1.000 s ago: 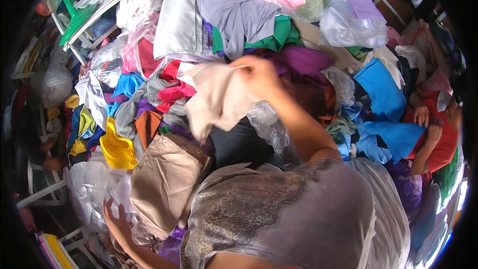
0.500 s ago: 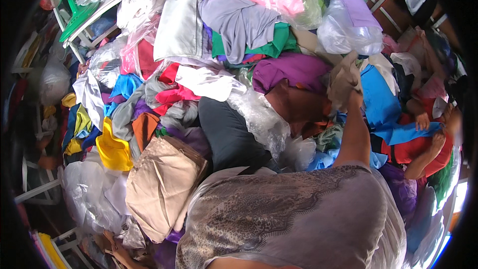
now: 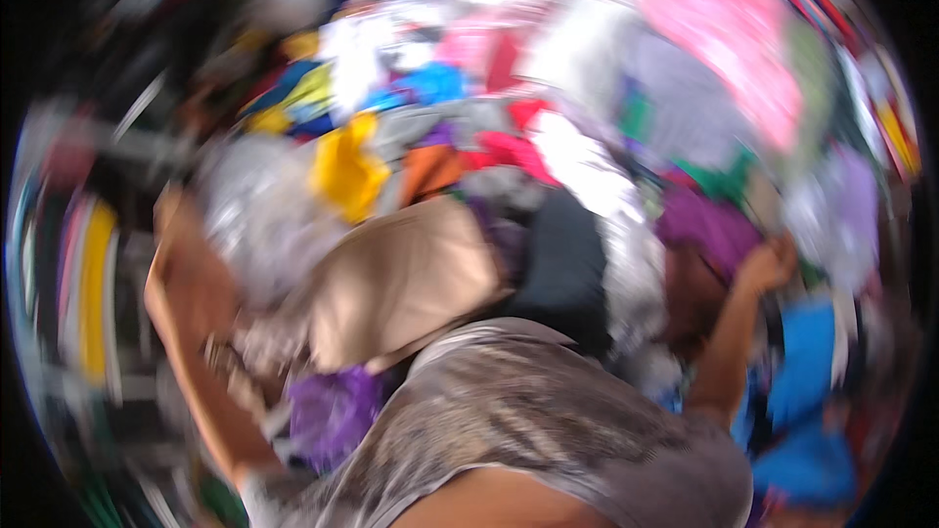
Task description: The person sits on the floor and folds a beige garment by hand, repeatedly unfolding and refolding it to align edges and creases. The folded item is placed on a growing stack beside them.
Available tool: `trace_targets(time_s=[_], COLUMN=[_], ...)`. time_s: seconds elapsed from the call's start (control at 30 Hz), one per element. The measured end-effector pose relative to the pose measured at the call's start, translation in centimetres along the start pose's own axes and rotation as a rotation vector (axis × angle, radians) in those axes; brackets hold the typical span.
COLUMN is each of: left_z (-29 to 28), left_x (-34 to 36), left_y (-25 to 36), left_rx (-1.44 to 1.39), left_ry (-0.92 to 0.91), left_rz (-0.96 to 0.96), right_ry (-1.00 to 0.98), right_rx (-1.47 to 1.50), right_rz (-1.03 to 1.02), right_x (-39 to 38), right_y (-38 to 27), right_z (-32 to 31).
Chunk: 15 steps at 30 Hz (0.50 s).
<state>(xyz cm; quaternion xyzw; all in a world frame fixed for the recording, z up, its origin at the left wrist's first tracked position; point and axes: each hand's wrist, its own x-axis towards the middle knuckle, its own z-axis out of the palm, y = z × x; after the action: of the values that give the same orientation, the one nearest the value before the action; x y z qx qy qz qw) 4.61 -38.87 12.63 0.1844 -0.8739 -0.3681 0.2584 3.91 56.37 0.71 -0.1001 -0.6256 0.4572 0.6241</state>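
Observation:
The whole view is smeared by motion. My left hand [image 3: 184, 240] is raised at the left, near a clear plastic bag [image 3: 259, 220]; its fingers are too blurred to read. At the right, my right hand [image 3: 766, 266] looks curled beside a purple cloth [image 3: 709, 230] and a brown cloth [image 3: 693, 288]. Whether it holds anything cannot be made out. Close in front of my body lie a folded beige cloth [image 3: 406, 269] and a folded dark grey cloth [image 3: 565, 269]. A purple bundle [image 3: 337, 416] sits by my left forearm.
A heap of mixed cloths spreads ahead, with a yellow cloth [image 3: 349, 171], a grey-lilac cloth [image 3: 685, 103] and a pink plastic-wrapped bundle [image 3: 729, 44]. Blue cloth [image 3: 807, 362] lies at the right. A stack of coloured layers [image 3: 90, 284] stands at the far left.
My view has swung left, so the heap appears farther right. The taupe cloth that was in my right hand no longer shows there. My left arm is now raised in view.

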Motion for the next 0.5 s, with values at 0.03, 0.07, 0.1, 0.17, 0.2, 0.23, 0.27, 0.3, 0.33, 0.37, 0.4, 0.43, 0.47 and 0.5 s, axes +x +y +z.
trace_targets(time_s=[0.03,0.07,0.1,0.17,0.2,0.23,0.27,0.3,0.33,0.37,0.4,0.43,0.47,0.5], left_z=[-0.6,-0.4,-0.1,0.1,0.3,0.6,0.7,0.9,1.2,1.6,2.1,2.5,2.8,3.0], left_x=[0.5,1.5,1.6,2.8,3.1,3.1,2.9,2.9,2.9,2.5,2.4,2.4,2.3,2.0], left_y=[1.5,3.3,5.2,9.3,11.3,12.8,14.5,15.7,16.8,17.6,18.4,19.0,19.4,19.5], left_rx=[0.115,0.050,-0.044,-0.088,-0.044,-0.020,0.001,0.008,-0.050,-0.149,-0.205,-0.226,-0.275,-0.387], left_ry=[0.027,0.014,-0.026,-0.141,-0.144,-0.161,-0.183,-0.207,-0.259,-0.346,-0.410,-0.472,-0.526,-0.613], left_rz=[0.081,0.231,0.204,0.194,0.228,0.300,0.333,0.391,0.475,0.451,0.459,0.411,0.412,0.409], right_ry=[-0.178,-0.200,-0.249,-0.471,-0.598,-0.734,-0.871,-0.994,-1.087,-1.158,-1.214,-1.253,-1.289,-1.312], right_rx=[-0.657,-0.361,-0.122,0.090,0.174,0.276,0.337,0.456,0.584,0.688,0.743,0.774,0.805,0.757], right_rz=[-0.319,-0.161,-0.051,0.028,0.051,0.074,0.120,0.179,0.204,0.123,0.079,0.021,-0.039,-0.137], right_x=[-1.1,-2.6,-5.2,-9.9,-12.2,-14.5,-16.2,-17.9,-19.5,-20.6,-21.4,-22.0,-22.2,-22.2], right_y=[-2.3,-4.6,-7.2,-13.2,-16.1,-19.3,-22.4,-25.6,-28.6,-31.4,-33.9,-36.1,-38.0,-39.6], right_z=[4.7,9.7,14.2,21.7,25.0,27.7,30.0,31.9,33.7,35.4,36.9,37.7,38.4,39.0])
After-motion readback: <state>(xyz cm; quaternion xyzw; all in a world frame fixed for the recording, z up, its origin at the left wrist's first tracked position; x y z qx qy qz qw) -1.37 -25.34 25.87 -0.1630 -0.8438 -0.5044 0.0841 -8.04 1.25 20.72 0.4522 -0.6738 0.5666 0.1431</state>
